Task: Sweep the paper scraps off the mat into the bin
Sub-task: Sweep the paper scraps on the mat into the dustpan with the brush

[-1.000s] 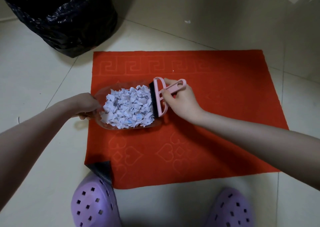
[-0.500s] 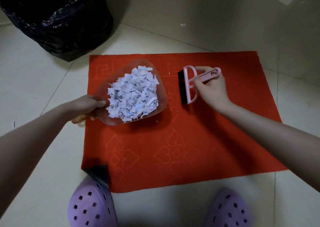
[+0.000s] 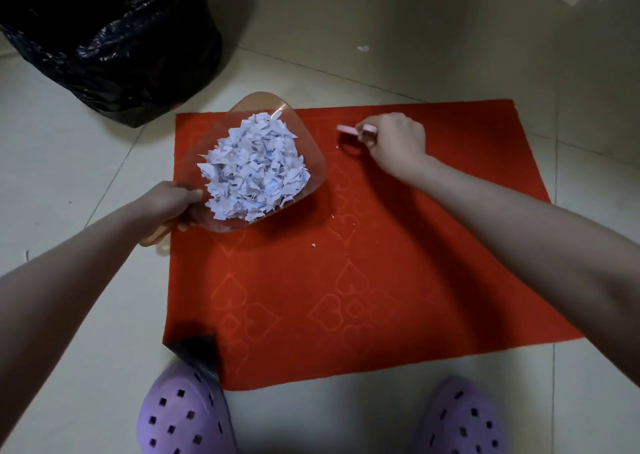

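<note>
Red felt mat (image 3: 381, 280), heart-embossed, flat on floor tiles (image 3: 69, 176); crinkly black-lined bin (image 3: 114, 38) far left; translucent amber dustpan (image 3: 313, 155) held over mat's far-left corner, heaped with jagged white paper scraps (image 3: 252, 173); left hand (image 3: 169, 200) gripping its handle (image 3: 156, 237), right hand (image 3: 394, 142) fisted round pink brush (image 3: 349, 129)

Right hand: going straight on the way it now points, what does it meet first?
Probably the front rim of the dustpan, held up by the left hand; height is unclear, so the right hand with its brush might pass beneath.

The left hand (image 3: 166, 199) and right hand (image 3: 398, 142) are bare, forearms too. The left clog (image 3: 183, 415) and right clog (image 3: 457, 419) are lilac, round-toed, with square holes.
</note>
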{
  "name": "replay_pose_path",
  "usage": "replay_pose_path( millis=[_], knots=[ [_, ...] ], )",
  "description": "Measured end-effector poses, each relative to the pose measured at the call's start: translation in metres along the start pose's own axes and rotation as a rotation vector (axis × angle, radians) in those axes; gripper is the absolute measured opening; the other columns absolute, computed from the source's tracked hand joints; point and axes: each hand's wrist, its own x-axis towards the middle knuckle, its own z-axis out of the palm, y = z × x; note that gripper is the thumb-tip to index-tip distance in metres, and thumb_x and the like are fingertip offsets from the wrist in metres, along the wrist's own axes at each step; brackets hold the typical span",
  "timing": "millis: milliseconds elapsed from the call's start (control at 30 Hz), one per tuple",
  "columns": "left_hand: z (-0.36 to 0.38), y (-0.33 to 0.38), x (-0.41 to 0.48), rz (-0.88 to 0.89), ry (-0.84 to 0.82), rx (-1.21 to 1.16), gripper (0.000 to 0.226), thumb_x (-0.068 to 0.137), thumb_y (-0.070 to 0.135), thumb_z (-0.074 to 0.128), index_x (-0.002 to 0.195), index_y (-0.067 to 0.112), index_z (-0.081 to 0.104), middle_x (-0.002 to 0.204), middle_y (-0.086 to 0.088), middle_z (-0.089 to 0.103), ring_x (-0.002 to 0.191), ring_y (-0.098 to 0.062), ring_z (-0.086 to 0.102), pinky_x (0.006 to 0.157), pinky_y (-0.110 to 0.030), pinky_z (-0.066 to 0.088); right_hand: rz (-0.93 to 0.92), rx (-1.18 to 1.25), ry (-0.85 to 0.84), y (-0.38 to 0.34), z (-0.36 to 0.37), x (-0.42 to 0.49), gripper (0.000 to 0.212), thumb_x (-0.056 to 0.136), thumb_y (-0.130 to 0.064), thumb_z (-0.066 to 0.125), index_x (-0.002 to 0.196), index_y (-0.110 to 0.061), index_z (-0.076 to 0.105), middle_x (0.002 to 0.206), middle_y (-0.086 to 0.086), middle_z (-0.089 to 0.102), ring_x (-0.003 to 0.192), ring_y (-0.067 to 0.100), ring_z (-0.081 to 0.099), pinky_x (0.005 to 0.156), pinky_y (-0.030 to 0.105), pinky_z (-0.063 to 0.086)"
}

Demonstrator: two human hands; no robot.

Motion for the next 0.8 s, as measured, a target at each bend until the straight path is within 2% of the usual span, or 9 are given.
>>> replay_pose_path(
  millis=[133,233,300,367,433,533,600,700,800],
  knots=[
    [-0.005,-0.006,0.004,-0.042,0.045,-0.001,0.022,0.098,0.012,0.046,0.089,-0.003,0.059,0.048,-0.010,0.064,0.051,-0.023,0.049,0.033,-0.019,0.039,-0.187,-0.006,-0.198,-0.008,-0.003,-0.021,0.025,0.090,-0.018,0.057,0.108,-0.028,0.070,0.103,0.004,0.068,0.101,0.027,0.061,0.077,0.036,0.046],
    [-0.005,-0.009,0.004,-0.054,0.059,0.019,0.025,0.098,0.011,0.046,0.077,0.002,0.056,0.036,-0.002,0.059,0.051,-0.023,0.048,0.043,-0.026,0.039,-0.335,0.013,-0.352,-0.013,-0.024,-0.050,0.029,0.089,-0.017,0.059,0.110,-0.033,0.068,0.096,-0.013,0.066,0.103,0.014,0.058,0.071,0.028,0.037],
    [-0.007,-0.011,0.006,-0.065,0.075,0.021,0.026,0.098,0.010,0.046,0.075,0.001,0.055,0.035,-0.002,0.058,0.051,-0.023,0.048,0.046,-0.028,0.039,-0.314,0.060,-0.401,-0.010,-0.040,-0.062,0.032,0.087,-0.015,0.061,0.110,-0.037,0.068,0.085,-0.023,0.061,0.099,0.003,0.055,0.071,0.025,0.031],
    [-0.007,-0.011,0.006,-0.059,0.079,0.028,0.026,0.098,0.009,0.046,0.074,0.001,0.055,0.035,-0.002,0.057,0.050,-0.024,0.047,0.036,-0.020,0.040,-0.257,0.126,-0.337,-0.004,-0.046,-0.062,0.034,0.086,-0.014,0.062,0.109,-0.037,0.069,0.092,-0.021,0.066,0.100,0.007,0.057,0.072,0.025,0.032],
    [-0.007,-0.010,0.007,-0.052,0.079,0.044,0.026,0.097,0.008,0.046,0.075,0.000,0.056,0.035,-0.003,0.057,0.048,-0.023,0.046,0.028,-0.012,0.034,-0.181,0.145,-0.153,0.001,-0.043,-0.050,0.030,0.087,-0.015,0.062,0.109,-0.035,0.070,0.105,-0.008,0.070,0.104,0.018,0.059,0.075,0.028,0.036],
    [-0.008,-0.009,0.007,-0.061,0.063,0.083,0.025,0.097,0.009,0.047,0.076,-0.001,0.056,0.035,-0.004,0.057,0.041,-0.021,0.048,0.027,-0.011,0.033,-0.072,0.112,-0.008,0.004,-0.026,-0.020,0.025,0.089,-0.017,0.059,0.107,-0.030,0.071,0.110,-0.004,0.069,0.108,0.022,0.058,0.080,0.032,0.041],
    [-0.007,-0.010,0.008,-0.061,0.052,0.120,0.028,0.097,0.008,0.047,0.072,0.000,0.055,0.041,-0.009,0.057,0.035,-0.018,0.047,0.028,-0.014,0.034,-0.071,0.058,-0.082,0.003,-0.014,-0.011,0.024,0.089,-0.016,0.058,0.104,-0.028,0.071,0.109,-0.003,0.070,0.107,0.024,0.060,0.080,0.034,0.044],
    [-0.008,-0.011,0.006,-0.049,0.046,0.147,0.029,0.098,0.008,0.046,0.071,-0.001,0.054,0.057,-0.015,0.055,0.045,-0.023,0.046,0.034,-0.021,0.036,-0.209,0.022,-0.221,0.001,0.001,-0.033,0.027,0.087,-0.017,0.057,0.107,-0.030,0.070,0.105,0.003,0.069,0.102,0.028,0.061,0.076,0.034,0.046],
    [-0.011,-0.015,0.004,-0.052,0.053,0.124,0.027,0.098,0.007,0.045,0.075,-0.001,0.055,0.064,-0.017,0.055,0.041,-0.023,0.048,0.028,-0.014,0.033,-0.416,0.109,-0.332,-0.005,0.002,-0.079,0.038,0.088,-0.039,0.039,0.105,-0.027,0.071,0.099,0.001,0.070,0.096,0.024,0.062,0.070,0.032,0.046]
  ],
)
